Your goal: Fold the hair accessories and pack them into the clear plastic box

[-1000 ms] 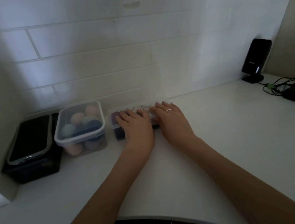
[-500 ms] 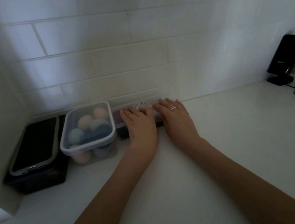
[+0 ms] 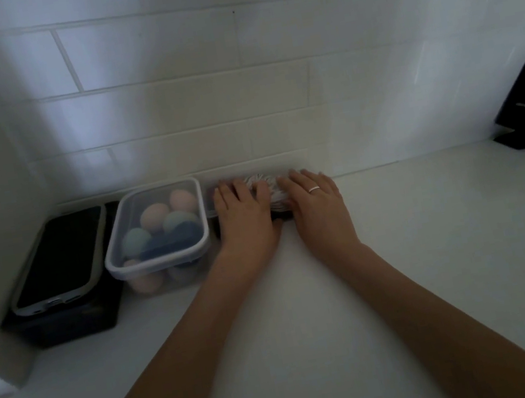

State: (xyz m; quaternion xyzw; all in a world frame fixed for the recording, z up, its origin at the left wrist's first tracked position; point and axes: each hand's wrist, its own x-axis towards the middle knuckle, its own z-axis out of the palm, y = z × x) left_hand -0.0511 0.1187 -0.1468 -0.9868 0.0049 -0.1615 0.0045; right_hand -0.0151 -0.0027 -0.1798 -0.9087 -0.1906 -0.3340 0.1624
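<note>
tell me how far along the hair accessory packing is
Near the end, it seems. Done: the small clear plastic box against the tiled wall already holds dark items, and something pale and ribbed shows between the hands. In hand: the left hand and right hand lie flat on top, fingers straight, apparently pressing it shut. Left: I cannot tell if the lid is sealed.

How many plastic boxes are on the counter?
2. A lidded box of coloured balls sits left, beside the phone. A smaller box is by the wall under the left hand and right hand, mostly hidden.
</note>
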